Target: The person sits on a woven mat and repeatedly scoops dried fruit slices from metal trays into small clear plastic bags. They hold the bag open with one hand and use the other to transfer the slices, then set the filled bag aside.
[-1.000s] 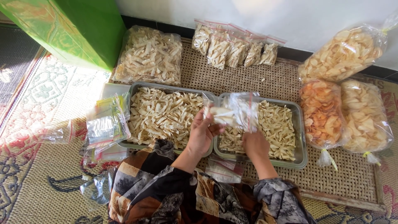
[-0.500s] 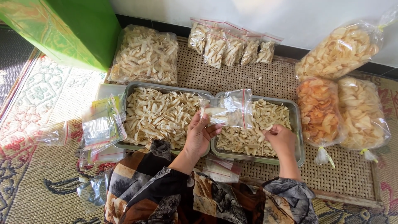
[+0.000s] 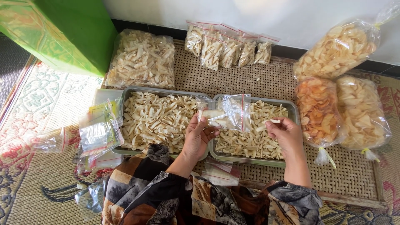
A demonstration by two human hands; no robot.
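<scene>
The left hand pinches the lower edge of a small clear zip bag, its grip clenched on the plastic so that the bag hangs upright over the seam between two metal trays, a few pale chip sticks already lying inside it. The right hand hovers just beside the bag, thumb and forefinger grasping a single pale stick above the right tray. That tray and the left tray sit side by side in the middle of a woven rattan mat, both heaped with the same pale sticks. Along the mat's far edge, against the wall, a row of filled small bags leans together, and at the far left corner lies a large clear bag of sticks, close to a green cloth-covered box. On the mat's right side lie three big bags of round crackers: one pale bag at the far right corner, an orange one just beside the right tray, and another pale one touching the orange one. A stack of empty zip bags rests at the left tray's outer rim, overlapping the patterned floor mat.
</scene>
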